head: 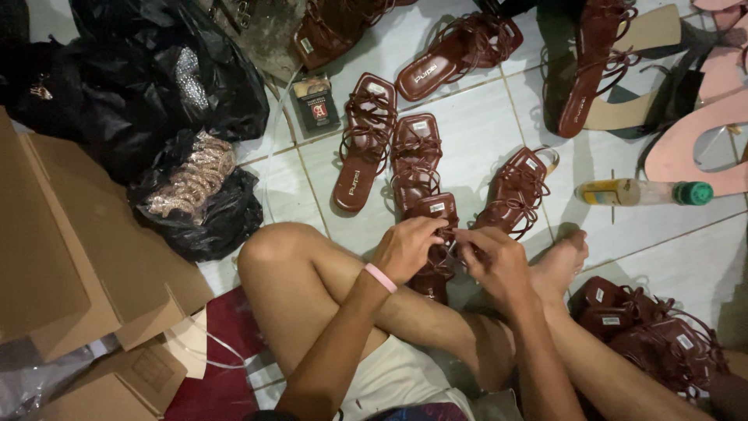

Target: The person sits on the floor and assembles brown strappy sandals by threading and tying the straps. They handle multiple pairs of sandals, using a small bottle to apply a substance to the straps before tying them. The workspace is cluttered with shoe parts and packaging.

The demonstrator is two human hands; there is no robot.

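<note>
A dark brown strappy leather sandal (436,234) with a square toe and thin crossing laces lies on the white tiled floor (483,125), just in front of the seated person's crossed bare legs; a small pale label sits on its insole. The left hand (407,248), with a pink band at the wrist, lies curled over the sandal's near side, fingers bent together and pinching at its straps. The right hand (495,261) is also drawn together, its thumb and fingertips nipping a thin lace at the sandal's right edge. Both hands touch the sandal, which lies between and partly under them, its toe end pointing away from the person.

Just beyond it lie more brown strappy sandals (389,148) in a loose row on the tiles, and another pile of them (654,335) lies beside the right leg. A plastic bottle with a green cap (643,192) lies on its side to the right. To the left are black plastic bags (156,78), one holding glittery trim, and flattened cardboard boxes (70,257).
</note>
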